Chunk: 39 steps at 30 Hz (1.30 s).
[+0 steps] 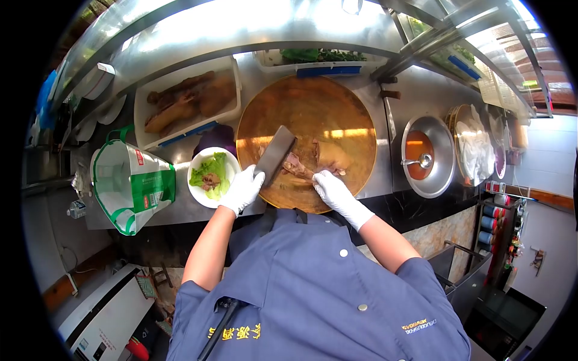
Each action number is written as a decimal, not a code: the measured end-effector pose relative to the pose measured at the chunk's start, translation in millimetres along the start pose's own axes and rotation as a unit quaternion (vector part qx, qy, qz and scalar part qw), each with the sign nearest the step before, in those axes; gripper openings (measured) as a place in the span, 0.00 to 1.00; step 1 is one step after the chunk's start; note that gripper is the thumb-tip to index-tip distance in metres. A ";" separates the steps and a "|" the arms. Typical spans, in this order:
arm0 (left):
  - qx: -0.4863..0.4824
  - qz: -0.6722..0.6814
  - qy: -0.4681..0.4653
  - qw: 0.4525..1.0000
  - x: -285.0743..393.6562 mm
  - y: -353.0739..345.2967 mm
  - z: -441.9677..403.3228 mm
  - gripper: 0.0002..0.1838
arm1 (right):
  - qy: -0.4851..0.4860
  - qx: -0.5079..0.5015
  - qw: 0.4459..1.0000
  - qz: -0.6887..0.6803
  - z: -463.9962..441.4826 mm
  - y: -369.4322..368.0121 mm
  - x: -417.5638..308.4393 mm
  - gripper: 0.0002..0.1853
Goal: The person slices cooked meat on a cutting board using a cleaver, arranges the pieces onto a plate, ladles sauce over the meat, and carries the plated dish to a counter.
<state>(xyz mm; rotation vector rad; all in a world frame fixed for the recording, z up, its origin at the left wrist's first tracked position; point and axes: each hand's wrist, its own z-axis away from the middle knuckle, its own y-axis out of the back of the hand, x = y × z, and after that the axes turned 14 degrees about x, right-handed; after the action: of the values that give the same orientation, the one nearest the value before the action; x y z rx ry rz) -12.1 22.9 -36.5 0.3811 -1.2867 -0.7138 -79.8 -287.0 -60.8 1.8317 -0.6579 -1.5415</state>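
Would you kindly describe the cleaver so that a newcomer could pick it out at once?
Start at the large round brown board in the middle of the view. Over its left side, the gloved left hand grips the cleaver. Broad, flat and grey, it stands out from the brownish meat beside it.

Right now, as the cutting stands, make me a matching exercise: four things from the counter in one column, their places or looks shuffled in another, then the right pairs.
Column one
1. Cleaver
2. Metal ladle
3. Lettuce
4. Chopping block

Column two
A. In the white bowl
B. Round and brown, beneath the meat
C. Held in the left hand
D. In the steel bowl with orange-brown liquid

Right pairs: 1-C, 2-D, 3-A, 4-B
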 end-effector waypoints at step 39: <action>0.330 0.352 0.431 0.763 -96.0 115.7 200.8 0.10 | 0.133 -0.196 0.968 0.085 -165.8 -259.0 -186.3 0.13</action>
<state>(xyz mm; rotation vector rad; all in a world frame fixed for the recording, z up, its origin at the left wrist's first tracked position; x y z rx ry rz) -183.9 197.3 17.9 0.6397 -0.6299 0.5762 41.1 47.3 -114.9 1.5951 -0.3420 -1.1850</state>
